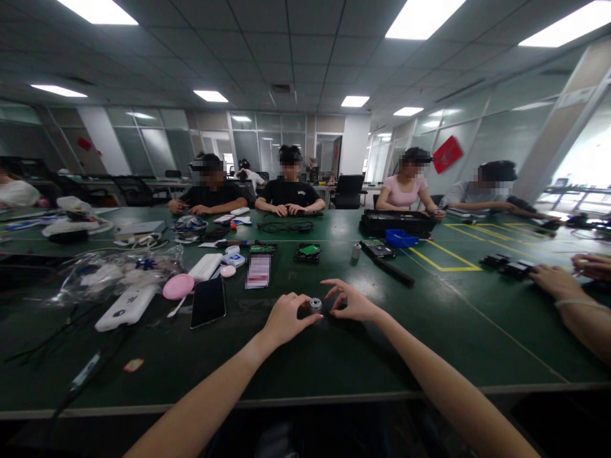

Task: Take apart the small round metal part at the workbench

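Note:
A small silver round metal part (pixel 316 305) with holes in its top face is in front of me, low over the green table or resting on it. My left hand (pixel 288 316) has thumb and fingers closed around its left side. Just to the right of the part, my right hand (pixel 354 301) is held with thumb and fingers apart, and I see nothing gripped in it. Farther off stands a small silver cylinder (pixel 356 250), beside a hard drive (pixel 378 249) and a black strip (pixel 394 270). Another open drive with a green board (pixel 308 252) lies straight ahead.
To my left lie a black phone (pixel 208 303), a white power bank (pixel 126 307), a pink round object (pixel 178 287) and plastic bags (pixel 119 273). A blue tray (pixel 401 238) sits before a black case (pixel 397 224). A co-worker's hands (pixel 554 282) work at the right; several people sit opposite.

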A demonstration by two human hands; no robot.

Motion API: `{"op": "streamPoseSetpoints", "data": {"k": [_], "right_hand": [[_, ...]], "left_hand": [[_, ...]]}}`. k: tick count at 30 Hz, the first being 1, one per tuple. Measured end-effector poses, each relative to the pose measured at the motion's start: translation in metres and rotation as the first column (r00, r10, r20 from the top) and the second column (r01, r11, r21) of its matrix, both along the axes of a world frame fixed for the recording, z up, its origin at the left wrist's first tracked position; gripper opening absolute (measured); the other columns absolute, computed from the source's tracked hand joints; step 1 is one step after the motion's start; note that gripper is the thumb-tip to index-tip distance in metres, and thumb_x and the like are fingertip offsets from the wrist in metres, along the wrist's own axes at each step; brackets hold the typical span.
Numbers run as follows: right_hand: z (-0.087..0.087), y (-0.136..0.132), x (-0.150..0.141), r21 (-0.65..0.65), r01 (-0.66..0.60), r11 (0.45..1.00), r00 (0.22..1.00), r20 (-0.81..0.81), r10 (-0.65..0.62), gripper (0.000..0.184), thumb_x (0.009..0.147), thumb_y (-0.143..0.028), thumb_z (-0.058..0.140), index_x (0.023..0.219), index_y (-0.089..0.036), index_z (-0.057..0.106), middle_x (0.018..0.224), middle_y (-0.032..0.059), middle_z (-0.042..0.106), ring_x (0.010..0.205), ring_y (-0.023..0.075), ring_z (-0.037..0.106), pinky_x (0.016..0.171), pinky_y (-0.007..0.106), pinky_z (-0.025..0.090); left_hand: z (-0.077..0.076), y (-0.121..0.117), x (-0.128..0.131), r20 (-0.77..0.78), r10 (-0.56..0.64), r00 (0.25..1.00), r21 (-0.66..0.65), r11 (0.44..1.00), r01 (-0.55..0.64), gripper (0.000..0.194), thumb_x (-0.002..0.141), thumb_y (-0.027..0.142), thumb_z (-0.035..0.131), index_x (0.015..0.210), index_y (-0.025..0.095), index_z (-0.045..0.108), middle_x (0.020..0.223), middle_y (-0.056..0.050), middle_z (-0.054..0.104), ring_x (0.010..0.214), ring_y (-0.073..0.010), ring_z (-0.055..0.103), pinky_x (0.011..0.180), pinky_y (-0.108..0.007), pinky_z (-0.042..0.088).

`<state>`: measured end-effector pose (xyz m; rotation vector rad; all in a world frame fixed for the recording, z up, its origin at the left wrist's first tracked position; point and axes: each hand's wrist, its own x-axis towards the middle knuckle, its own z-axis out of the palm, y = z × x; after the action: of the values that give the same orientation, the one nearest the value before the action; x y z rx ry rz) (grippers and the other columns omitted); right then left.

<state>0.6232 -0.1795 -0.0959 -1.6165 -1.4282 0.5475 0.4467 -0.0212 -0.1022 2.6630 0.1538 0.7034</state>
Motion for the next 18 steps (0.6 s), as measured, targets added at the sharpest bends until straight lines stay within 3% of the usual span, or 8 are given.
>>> {"op": "streamPoseSetpoints", "data": {"k": [13, 18], "right_hand": [[0.0023, -0.0008, -0.0022, 0.007, 0.027, 1.000, 1.000, -0.006, -0.027, 0.083, 0.066, -0.011, 0.069, 0.138, -0.030, 0.031, 0.108, 0.0049, 0.055, 0.071, 0.0112, 0.064, 0.069, 0.031, 0.056], [0.0025, 0.0009, -0.0037, 0.068, 0.063, 0.996, 0.998, -0.024, -0.061, 0.091, 0.065, -0.012, 0.070, 0.141, -0.032, 0.023, 0.111, 0.0056, 0.053, 0.069, 0.0108, 0.064, 0.066, 0.030, 0.056]], "left_hand": [[-0.0011, 0.0005, 0.0008, 0.010, -0.007, 1.000, 0.001, 1.000, 0.007, 0.037, 0.079, 0.054, 0.062, 0.098, 0.022, 0.065, 0.088, -0.003, 0.065, 0.082, -0.0208, 0.059, 0.074, -0.031, 0.043], [-0.0018, 0.0001, 0.0009, 0.014, 0.006, 1.000, 0.005, 1.000, -0.006, 0.038, 0.078, 0.055, 0.062, 0.099, 0.023, 0.065, 0.088, -0.003, 0.065, 0.083, -0.0212, 0.058, 0.075, -0.031, 0.043]]}}
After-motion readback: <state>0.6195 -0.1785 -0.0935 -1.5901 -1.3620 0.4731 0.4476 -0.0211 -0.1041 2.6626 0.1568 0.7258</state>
